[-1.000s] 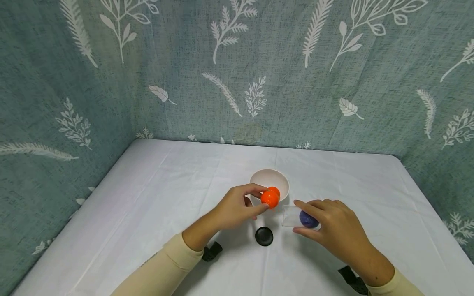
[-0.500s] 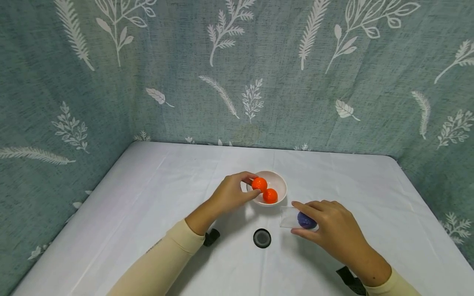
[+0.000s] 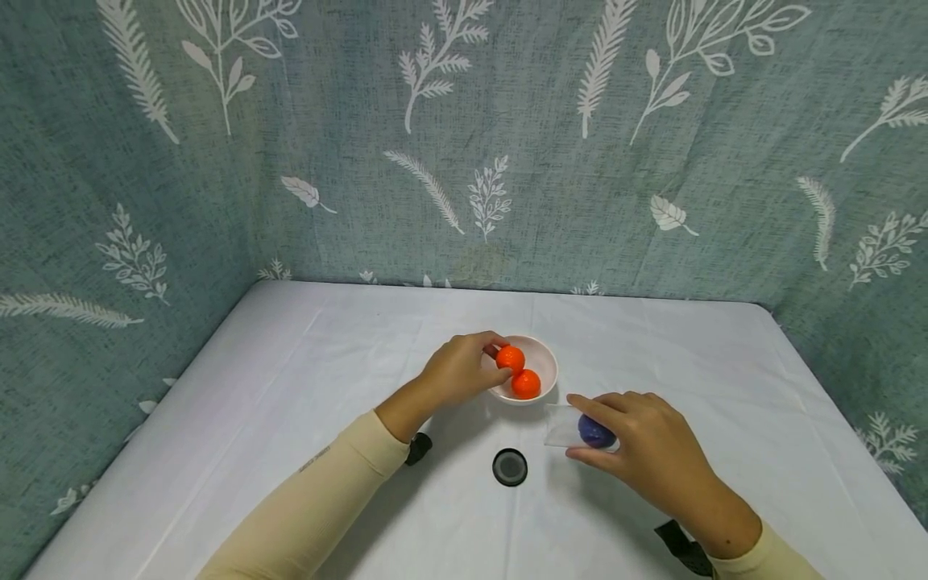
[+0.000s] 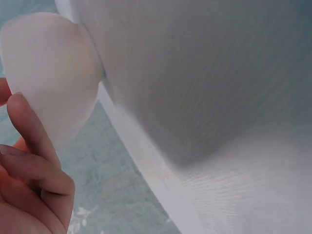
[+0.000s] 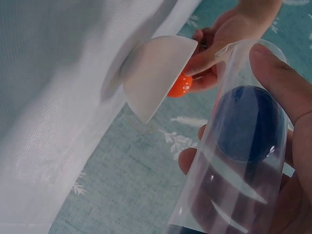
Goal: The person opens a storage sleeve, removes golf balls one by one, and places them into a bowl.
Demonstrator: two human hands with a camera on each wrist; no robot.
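Note:
My left hand pinches an orange ball between thumb and fingers, low inside a small white bowl. A second orange ball lies in the bowl beside it. My right hand grips a clear plastic container lying on its side just right of the bowl, with a purple ball inside. In the right wrist view the container, the purple ball, the bowl and an orange ball all show. The left wrist view shows the bowl and my fingers.
A round black lid lies on the white tablecloth in front of the bowl, between my forearms. Teal curtains with white leaf prints close in the table at the back and both sides.
My left hand carried the orange ball from the bowl's near rim into the bowl and lowered it next to the other ball. The right hand with the container barely moved.

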